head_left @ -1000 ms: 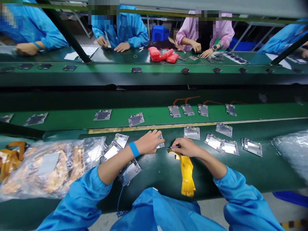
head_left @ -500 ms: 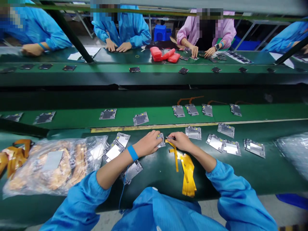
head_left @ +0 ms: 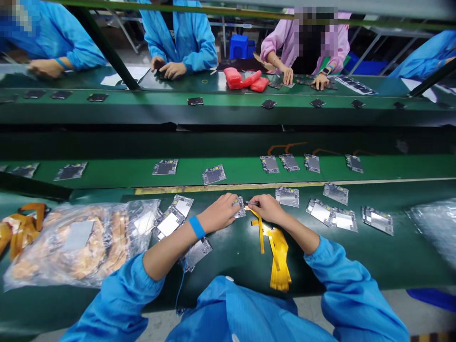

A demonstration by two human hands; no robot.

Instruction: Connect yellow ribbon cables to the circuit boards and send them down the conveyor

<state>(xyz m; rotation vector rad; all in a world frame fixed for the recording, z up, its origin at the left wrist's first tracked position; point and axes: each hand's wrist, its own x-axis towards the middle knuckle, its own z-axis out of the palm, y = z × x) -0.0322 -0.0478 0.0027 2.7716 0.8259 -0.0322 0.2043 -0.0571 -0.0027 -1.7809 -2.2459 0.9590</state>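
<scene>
My left hand (head_left: 223, 211), a blue band at its wrist, is closed on a small circuit board (head_left: 240, 207) that lies on the bench and is partly hidden under the fingers. My right hand (head_left: 267, 208) pinches what look like dark tweezers (head_left: 252, 203), their tip at the board's right edge. One yellow flex cable (head_left: 261, 233) runs from that edge down toward me. Just right of it lies a fanned bundle of yellow flex cables (head_left: 280, 261). Several circuit boards (head_left: 169, 224) lie loosely by my left forearm, and others (head_left: 342, 218) to the right of my right hand.
Left on the bench is a clear plastic bag (head_left: 81, 247) of orange cables; clear plastic wrap (head_left: 434, 228) lies at the right. A green conveyor (head_left: 242, 171) carries boards beyond the bench edge. Co-workers' hands (head_left: 173, 70) work across the line, near red bundles (head_left: 245, 80).
My right hand has moved left to the board's edge, bringing one yellow flex cable away from the bundle. My left hand stays on the board. Boards on the near conveyor have shifted right.
</scene>
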